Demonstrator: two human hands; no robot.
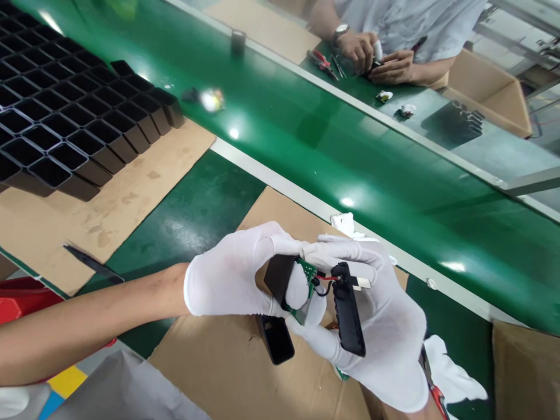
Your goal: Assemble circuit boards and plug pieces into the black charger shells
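Observation:
My left hand (231, 271), in a white glove, grips a black box-shaped housing (279, 279) from its left side. A green circuit board (308, 269) with a white lump on it (297, 287) sits at the housing's mouth, partly inside. My right hand (380, 321), also gloved, has its thumb and fingers closed about the board's edges. Red and black wires join the board to a ribbed black end cap (349, 312), which lies across my right palm. Below my hands, another black housing (278, 341) rests on the cardboard sheet (236, 361).
Rows of open black housings (65, 125) fill the left side. Tweezers (94, 262) lie near them. Beyond runs a green belt (315, 140) carrying a blurred part (210, 99). Red-handled pliers (431, 379) are beside my right wrist. Across the belt a co-worker's hands (380, 58) handle a small part.

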